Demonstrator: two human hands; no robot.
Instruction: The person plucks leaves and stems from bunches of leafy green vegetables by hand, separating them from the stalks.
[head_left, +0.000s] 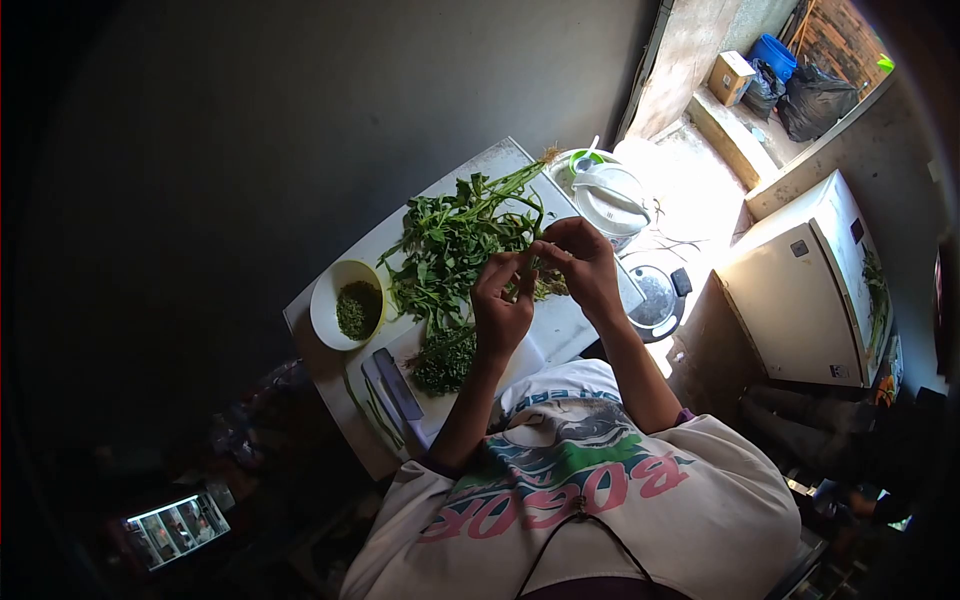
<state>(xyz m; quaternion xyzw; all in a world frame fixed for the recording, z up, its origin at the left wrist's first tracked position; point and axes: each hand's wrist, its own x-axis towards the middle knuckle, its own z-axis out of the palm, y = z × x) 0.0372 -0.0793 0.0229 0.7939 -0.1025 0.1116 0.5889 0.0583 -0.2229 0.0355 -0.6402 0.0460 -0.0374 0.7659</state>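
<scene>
near the centre of the frame, two bare hands met above a white table (490, 165). the right hand (582, 258) had thumb and forefinger nearly closed, apparently pinching a thin green stem (540, 222). the left hand (503, 305) was just beside it, fingers curled and tips close together; whether they gripped anything could not be told.

just left of and above the hands, a loose heap of leafy greens (435, 240) covered much of the table. below it lay a bunch of small-leaved greens (443, 362), beside a long purple-grey object (398, 385). at centre left stood a pale bowl (324, 308) partly filled with small green bits (357, 310).

the step in hand looked like fine fingertip work on one stem, apart from the heap. judging by the pose, the next move called for a light, steady pinch with both sets of fingertips, and care not to crush the stem.
</scene>
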